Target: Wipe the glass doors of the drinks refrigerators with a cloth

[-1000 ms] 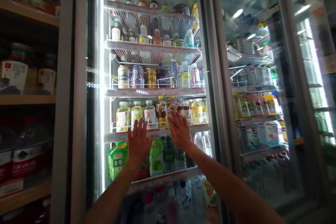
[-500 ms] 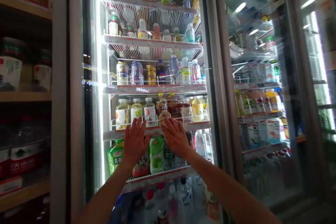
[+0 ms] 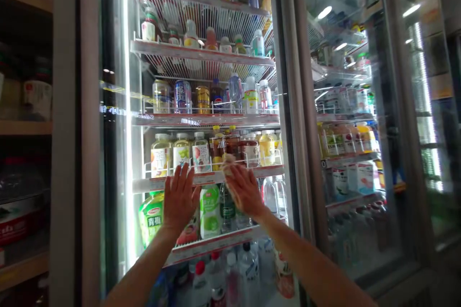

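Before the lit glass door [image 3: 117,111] of a tall, metal-framed drinks cooler, you stretch both bare arms forward, your palms turned toward the stocked shelves. Your right hand [image 3: 245,191] holds a crumpled, cream-coloured cloth [image 3: 228,159] that appears pressed to the glass, its fingers laid close together over the fabric; whether the fingertips curl around it cannot be told. The cloth shows at the top of that hand, in front of a dark brown bottle with a yellow cap [image 3: 216,146] and beside a dark, pale-labelled bottle [image 3: 250,151]. Your left hand [image 3: 181,201], grasping nothing, is raised flat with its fingers straight and slightly apart, well apart from the cloth, below a clear bottle with a white label and grey cap [image 3: 200,153].

Between your wrists stands a bright green bottle with a pale lower half [image 3: 210,211]; left of your left hand is a broad green bottle with a red oval logo [image 3: 151,218]. One shelf above, a blue patterned can [image 3: 183,97] is lined up near a short gold can [image 3: 203,100]. Beneath your arms, a clear plastic bottle with a red cap [image 3: 200,280] stands in the shadowed bottom row, while a long white strip light [image 3: 127,105] glows along the cooler's left edge
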Available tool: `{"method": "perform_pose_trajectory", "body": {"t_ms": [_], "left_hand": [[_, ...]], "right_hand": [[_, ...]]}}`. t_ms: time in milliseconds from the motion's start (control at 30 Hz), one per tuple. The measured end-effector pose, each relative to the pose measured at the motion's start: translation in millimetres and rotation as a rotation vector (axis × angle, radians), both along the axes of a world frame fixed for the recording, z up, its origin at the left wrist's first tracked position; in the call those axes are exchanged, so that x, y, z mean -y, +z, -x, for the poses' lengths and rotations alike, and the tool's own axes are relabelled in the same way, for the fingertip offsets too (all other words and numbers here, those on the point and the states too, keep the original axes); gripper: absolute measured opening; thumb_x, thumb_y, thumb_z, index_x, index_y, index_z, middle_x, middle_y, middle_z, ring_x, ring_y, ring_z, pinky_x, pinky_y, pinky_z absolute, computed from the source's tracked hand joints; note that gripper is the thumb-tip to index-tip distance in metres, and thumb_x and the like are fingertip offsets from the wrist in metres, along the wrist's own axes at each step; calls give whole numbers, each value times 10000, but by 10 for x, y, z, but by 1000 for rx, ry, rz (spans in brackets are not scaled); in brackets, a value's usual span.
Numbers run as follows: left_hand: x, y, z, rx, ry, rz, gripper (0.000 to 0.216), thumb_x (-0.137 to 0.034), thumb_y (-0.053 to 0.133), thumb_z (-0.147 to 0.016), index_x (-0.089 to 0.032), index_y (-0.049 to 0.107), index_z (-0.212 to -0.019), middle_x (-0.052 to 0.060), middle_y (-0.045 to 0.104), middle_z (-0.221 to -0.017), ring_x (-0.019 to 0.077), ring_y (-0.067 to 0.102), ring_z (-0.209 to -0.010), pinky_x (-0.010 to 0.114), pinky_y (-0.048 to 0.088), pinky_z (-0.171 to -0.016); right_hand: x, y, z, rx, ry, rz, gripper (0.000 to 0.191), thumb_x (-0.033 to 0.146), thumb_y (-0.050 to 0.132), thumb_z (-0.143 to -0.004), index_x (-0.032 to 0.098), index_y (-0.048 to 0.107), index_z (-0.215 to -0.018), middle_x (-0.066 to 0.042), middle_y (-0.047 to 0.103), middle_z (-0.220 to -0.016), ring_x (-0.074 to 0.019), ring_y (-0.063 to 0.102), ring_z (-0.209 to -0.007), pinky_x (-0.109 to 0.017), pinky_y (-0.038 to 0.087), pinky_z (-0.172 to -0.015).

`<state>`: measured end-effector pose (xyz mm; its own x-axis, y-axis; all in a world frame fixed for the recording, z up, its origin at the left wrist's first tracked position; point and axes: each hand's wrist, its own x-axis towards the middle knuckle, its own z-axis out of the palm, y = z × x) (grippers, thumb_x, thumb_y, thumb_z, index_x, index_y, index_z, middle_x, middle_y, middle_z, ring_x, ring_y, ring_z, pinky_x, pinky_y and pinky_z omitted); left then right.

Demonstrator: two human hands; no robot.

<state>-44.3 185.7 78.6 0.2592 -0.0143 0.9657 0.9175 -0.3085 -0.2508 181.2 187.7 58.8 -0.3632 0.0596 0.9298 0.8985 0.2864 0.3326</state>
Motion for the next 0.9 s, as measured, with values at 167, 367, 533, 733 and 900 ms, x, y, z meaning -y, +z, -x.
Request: {"method": "perform_pose_trajectory", "body": {"t_ms": [167,367,533,733,900], "left_hand": [[5,-78,-112,80,-6,19,601,-275,380,-887,-165,161,-1435,148,305,-1453,216,126,-1399,488,142,-1121],[17,-187,-57,57,-16,72,597,-302,389,-884,-185,186,-1432,115,274,-1469,222,139,-1394,469,135,-1131],[42,-314,122,-39,-16,89,569,-283,408,-869,-170,269,-1408,111,319,-1448,210,183,-1384,417,158,-1133],[98,-454,222,-66,34,135,527,-266,408,-861,-131,352,-1367,127,357,-1426,221,190,-1383,423,167,-1128],[212,-582,574,-20,107,196,490,-314,427,-855,-158,429,-1319,146,280,-1463,264,166,-1389,476,193,-1108]], "right_hand": [[-62,81,-699,-605,-137,-170,522,229,307,-923,167,236,-1436,-187,256,-1473,-288,234,-1367,-540,277,-1008],[33,-415,129,-56,31,31,542,284,444,-858,258,353,-1391,-63,355,-1452,-246,233,-1373,-455,229,-1087],[45,-237,-159,-232,-10,-19,539,212,377,-883,243,297,-1416,-90,368,-1441,-243,237,-1373,-496,215,-1077],[99,-343,424,-127,73,73,549,208,412,-863,222,327,-1405,-83,316,-1470,-252,184,-1390,-477,215,-1084],[130,-358,494,101,116,142,533,227,447,-856,276,366,-1381,-41,343,-1461,-224,215,-1381,-460,174,-1106]]}}
